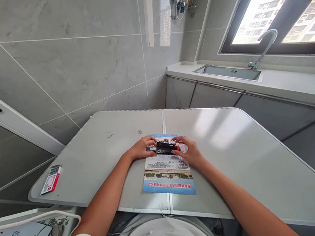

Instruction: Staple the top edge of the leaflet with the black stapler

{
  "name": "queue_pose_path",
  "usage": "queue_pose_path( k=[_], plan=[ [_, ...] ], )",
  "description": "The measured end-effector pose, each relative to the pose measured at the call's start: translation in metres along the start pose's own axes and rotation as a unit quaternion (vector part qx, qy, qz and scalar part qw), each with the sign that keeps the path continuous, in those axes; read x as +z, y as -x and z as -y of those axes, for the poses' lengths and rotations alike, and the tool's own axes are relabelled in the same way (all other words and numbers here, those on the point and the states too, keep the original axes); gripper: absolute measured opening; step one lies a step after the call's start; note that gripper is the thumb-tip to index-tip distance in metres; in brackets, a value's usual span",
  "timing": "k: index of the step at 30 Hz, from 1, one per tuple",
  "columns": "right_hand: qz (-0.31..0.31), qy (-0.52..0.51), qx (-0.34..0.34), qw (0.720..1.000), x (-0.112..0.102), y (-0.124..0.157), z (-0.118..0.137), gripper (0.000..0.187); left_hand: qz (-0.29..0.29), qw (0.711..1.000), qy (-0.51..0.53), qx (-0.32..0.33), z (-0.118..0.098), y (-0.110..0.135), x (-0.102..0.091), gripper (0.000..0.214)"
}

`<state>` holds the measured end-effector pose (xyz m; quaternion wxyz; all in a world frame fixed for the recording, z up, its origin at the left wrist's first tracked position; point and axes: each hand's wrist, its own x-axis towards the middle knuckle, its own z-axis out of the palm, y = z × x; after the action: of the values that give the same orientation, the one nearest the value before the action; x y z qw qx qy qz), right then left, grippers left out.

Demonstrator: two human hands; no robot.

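A black stapler with a red part at its right end lies sideways over a printed leaflet. My left hand has its fingers closed around the stapler's left end, where a silvery metal part shows. At the other end, by the red part, my right hand grips it between thumb and fingers. The leaflet has blue borders, printed text and a picture band, and its writing appears upside down. Just beyond my left hand sits a short strip of staples.
Small loose staples are scattered on the pale table. A red and white box lies near its left edge. Behind are a grey tiled wall and a counter with a sink and faucet.
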<state>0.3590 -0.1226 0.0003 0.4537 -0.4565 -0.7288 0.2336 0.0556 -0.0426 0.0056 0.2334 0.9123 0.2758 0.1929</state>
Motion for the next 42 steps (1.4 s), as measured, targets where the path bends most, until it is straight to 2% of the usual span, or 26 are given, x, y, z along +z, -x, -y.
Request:
queue_pose_path(
  k=[3, 6, 9, 12, 18, 21, 24, 29, 38, 42],
  plan=[
    [0.053, 0.03, 0.029, 0.998, 0.011, -0.01, 0.007, 0.044, 0.004, 1.0, -0.001, -0.004, -0.001, 0.0, 0.0, 0.038],
    [0.104, 0.068, 0.013, 0.992, 0.022, -0.014, 0.01, 0.036, 0.002, 1.0, -0.002, -0.007, -0.003, 0.001, -0.002, 0.037],
    [0.072, 0.088, -0.009, 0.993, 0.031, -0.009, 0.008, 0.029, 0.004, 1.0, 0.006, -0.007, -0.005, 0.001, -0.003, 0.036],
    [0.031, 0.078, -0.01, 0.996, 0.034, -0.003, 0.004, 0.032, 0.003, 1.0, 0.018, -0.007, -0.007, 0.0, -0.003, 0.039],
    [-0.011, 0.066, 0.011, 0.998, 0.031, 0.0, 0.002, 0.033, -0.039, 0.996, 0.058, -0.055, -0.018, 0.0, -0.006, 0.075],
    [-0.018, 0.069, 0.012, 0.997, 0.03, 0.0, 0.003, 0.034, -0.062, 0.995, 0.056, -0.061, -0.024, -0.001, -0.008, 0.066],
    [-0.025, 0.074, 0.0, 0.997, 0.031, 0.001, 0.004, 0.033, -0.056, 0.995, 0.063, -0.055, -0.027, -0.002, -0.007, 0.059],
    [-0.009, 0.074, -0.061, 0.995, 0.033, 0.003, 0.006, 0.032, -0.052, 0.997, 0.054, -0.033, -0.026, -0.003, -0.004, 0.054],
    [-0.043, 0.069, -0.099, 0.992, 0.034, 0.003, 0.005, 0.032, -0.054, 0.991, 0.113, -0.036, -0.028, -0.003, -0.003, 0.043],
    [-0.034, 0.071, -0.103, 0.992, 0.033, 0.003, 0.005, 0.033, -0.057, 0.991, 0.117, -0.037, -0.029, -0.003, -0.003, 0.04]
  ],
)
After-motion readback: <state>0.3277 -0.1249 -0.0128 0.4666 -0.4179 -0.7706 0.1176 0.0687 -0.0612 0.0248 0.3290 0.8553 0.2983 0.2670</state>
